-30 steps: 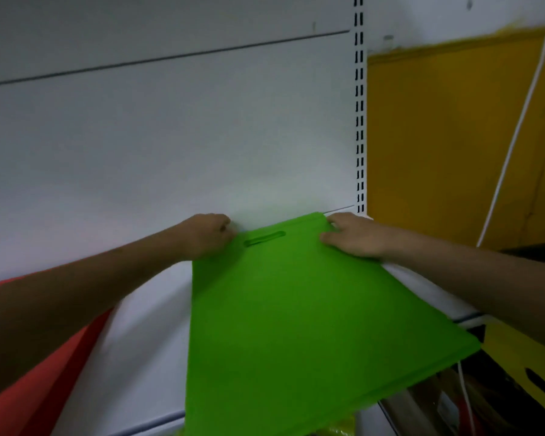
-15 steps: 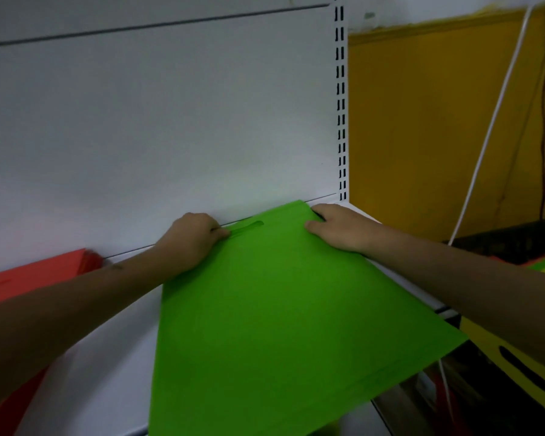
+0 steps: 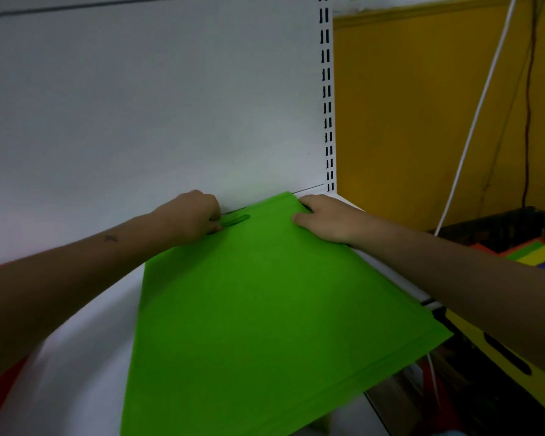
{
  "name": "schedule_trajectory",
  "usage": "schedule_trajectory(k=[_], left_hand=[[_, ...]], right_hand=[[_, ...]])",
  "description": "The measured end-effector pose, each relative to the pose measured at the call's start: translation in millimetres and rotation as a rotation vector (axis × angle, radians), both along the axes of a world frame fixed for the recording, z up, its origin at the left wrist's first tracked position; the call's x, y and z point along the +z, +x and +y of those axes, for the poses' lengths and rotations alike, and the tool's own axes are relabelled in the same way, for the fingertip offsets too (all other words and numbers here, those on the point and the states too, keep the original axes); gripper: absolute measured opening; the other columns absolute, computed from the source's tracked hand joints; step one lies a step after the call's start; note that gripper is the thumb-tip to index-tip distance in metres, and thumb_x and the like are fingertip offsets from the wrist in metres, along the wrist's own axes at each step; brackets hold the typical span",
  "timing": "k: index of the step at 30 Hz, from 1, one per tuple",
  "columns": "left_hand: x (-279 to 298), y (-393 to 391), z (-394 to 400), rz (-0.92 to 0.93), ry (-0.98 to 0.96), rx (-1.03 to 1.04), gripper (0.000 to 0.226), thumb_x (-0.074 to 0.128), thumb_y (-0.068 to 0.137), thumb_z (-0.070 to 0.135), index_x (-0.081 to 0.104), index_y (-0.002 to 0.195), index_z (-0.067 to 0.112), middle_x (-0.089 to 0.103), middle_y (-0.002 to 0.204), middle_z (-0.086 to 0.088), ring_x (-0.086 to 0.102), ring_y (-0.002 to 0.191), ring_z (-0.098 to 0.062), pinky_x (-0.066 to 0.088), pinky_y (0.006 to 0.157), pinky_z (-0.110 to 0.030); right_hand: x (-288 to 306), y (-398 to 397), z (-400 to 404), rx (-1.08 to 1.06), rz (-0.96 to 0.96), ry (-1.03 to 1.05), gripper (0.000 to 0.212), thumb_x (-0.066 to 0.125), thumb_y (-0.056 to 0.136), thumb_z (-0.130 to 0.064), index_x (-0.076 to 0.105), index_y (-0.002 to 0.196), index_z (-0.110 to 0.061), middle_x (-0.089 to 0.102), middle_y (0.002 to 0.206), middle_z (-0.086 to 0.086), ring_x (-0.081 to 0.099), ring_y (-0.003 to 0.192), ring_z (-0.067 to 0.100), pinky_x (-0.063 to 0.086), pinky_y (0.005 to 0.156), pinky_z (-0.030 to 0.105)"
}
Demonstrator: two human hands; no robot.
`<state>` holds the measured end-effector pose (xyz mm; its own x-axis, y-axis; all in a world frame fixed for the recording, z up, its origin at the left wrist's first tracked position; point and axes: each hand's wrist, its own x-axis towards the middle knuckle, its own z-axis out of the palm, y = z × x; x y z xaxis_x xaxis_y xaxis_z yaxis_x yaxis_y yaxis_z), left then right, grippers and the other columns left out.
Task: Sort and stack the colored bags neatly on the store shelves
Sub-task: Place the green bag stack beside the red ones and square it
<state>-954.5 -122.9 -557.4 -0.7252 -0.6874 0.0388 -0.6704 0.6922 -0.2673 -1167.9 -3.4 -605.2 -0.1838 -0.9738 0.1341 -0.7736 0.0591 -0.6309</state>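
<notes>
Our left hand [image 3: 192,218] sits at the far left corner of the green bag [image 3: 258,309], fingers curled in by the handle slot [image 3: 235,220] and pinching the bag's top edge, while our right hand [image 3: 323,219] lies over the far right corner with the thumb on top of the fabric and the fingers folded around the edge. Between the two hands the bag's top edge runs close along the white back panel [image 3: 145,105], and the bag lies flat on the white shelf [image 3: 85,366], spreading from our hands back toward us; its near right corner juts out past the shelf's front edge. Left of our left forearm we see a sliver of red bags [image 3: 4,388], already on the same shelf. Right of our right arm, below shelf level, a dark crate [image 3: 485,234] holds more coloured bags [image 3: 535,256], and a yellow bag [image 3: 497,350] with a slot handle lies under that forearm. We judge the green bag nearly placed but needing squaring, with the crate's bags left to sort.
</notes>
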Motion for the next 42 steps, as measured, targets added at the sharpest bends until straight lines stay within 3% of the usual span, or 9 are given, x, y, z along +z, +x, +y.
schedule_trajectory(k=[7, 12, 16, 21, 26, 31, 35, 42], left_hand=[[-6, -2, -1, 0.002, -0.064, -0.017, 0.027, 0.047, 0.097, 0.030, 0.063, 0.099, 0.009, 0.062, 0.096, -0.012, 0.058, 0.087, -0.028, 0.042, 0.070, -0.029], [1, -2, -2, -0.020, -0.019, 0.004, 0.027, 0.059, 0.091, 0.033, 0.062, 0.087, 0.006, 0.056, 0.077, -0.008, 0.055, 0.079, -0.026, 0.044, 0.070, -0.030], [-3, -6, 3, -0.009, -0.054, 0.010, 0.024, 0.055, 0.092, 0.029, 0.060, 0.092, 0.005, 0.047, 0.081, -0.007, 0.056, 0.084, -0.029, 0.039, 0.067, -0.028], [-1, -8, -4, 0.036, -0.034, 0.047, 0.022, 0.058, 0.090, 0.030, 0.060, 0.090, 0.008, 0.061, 0.096, -0.016, 0.058, 0.088, -0.031, 0.041, 0.069, -0.028], [-4, -10, -2, 0.050, -0.060, 0.042, 0.025, 0.055, 0.091, 0.028, 0.062, 0.101, 0.007, 0.061, 0.101, -0.016, 0.059, 0.091, -0.032, 0.045, 0.073, -0.031], [-6, -8, 0, 0.032, -0.039, 0.040, 0.027, 0.050, 0.093, 0.030, 0.061, 0.098, 0.006, 0.061, 0.099, -0.015, 0.059, 0.090, -0.031, 0.048, 0.075, -0.034], [-3, -6, -5, 0.072, -0.017, 0.047, 0.024, 0.054, 0.092, 0.027, 0.067, 0.100, 0.007, 0.066, 0.100, -0.015, 0.060, 0.093, -0.030, 0.047, 0.076, -0.032], [-3, -5, -4, 0.073, -0.023, 0.032, 0.021, 0.060, 0.089, 0.022, 0.068, 0.084, 0.003, 0.068, 0.085, -0.016, 0.059, 0.076, -0.026, 0.044, 0.068, -0.030]], right_hand=[[0, -1, -2, -0.026, -0.110, -0.046, 0.026, 0.047, 0.093, -0.024, 0.063, 0.110, -0.011, 0.069, 0.103, 0.014, 0.067, 0.090, 0.028, 0.054, 0.081, 0.042], [2, 1, 1, -0.021, -0.054, -0.041, 0.026, 0.046, 0.094, -0.022, 0.063, 0.108, -0.010, 0.068, 0.102, 0.015, 0.066, 0.089, 0.027, 0.052, 0.074, 0.033], [1, 1, 1, -0.027, -0.073, -0.034, 0.026, 0.046, 0.094, -0.022, 0.064, 0.108, -0.009, 0.069, 0.101, 0.016, 0.066, 0.090, 0.028, 0.053, 0.076, 0.035], [-1, -1, -2, -0.037, -0.106, -0.040, 0.026, 0.047, 0.093, -0.022, 0.065, 0.108, -0.011, 0.069, 0.104, 0.015, 0.067, 0.092, 0.029, 0.055, 0.081, 0.041], [-2, -3, -3, -0.029, -0.148, -0.041, 0.028, 0.047, 0.089, -0.022, 0.064, 0.106, -0.006, 0.068, 0.104, 0.022, 0.066, 0.092, 0.036, 0.054, 0.078, 0.051], [-2, -5, -4, -0.016, -0.113, -0.057, 0.028, 0.047, 0.091, -0.021, 0.060, 0.111, -0.008, 0.065, 0.110, 0.022, 0.064, 0.097, 0.036, 0.053, 0.080, 0.049], [-4, -6, -3, -0.020, -0.088, -0.084, 0.036, 0.048, 0.096, -0.017, 0.048, 0.127, 0.000, 0.054, 0.129, 0.024, 0.054, 0.118, 0.037, 0.045, 0.096, 0.053], [-2, -4, -1, -0.027, -0.023, -0.084, 0.034, 0.052, 0.094, -0.023, 0.055, 0.125, -0.009, 0.060, 0.124, 0.013, 0.059, 0.110, 0.027, 0.049, 0.094, 0.043]])
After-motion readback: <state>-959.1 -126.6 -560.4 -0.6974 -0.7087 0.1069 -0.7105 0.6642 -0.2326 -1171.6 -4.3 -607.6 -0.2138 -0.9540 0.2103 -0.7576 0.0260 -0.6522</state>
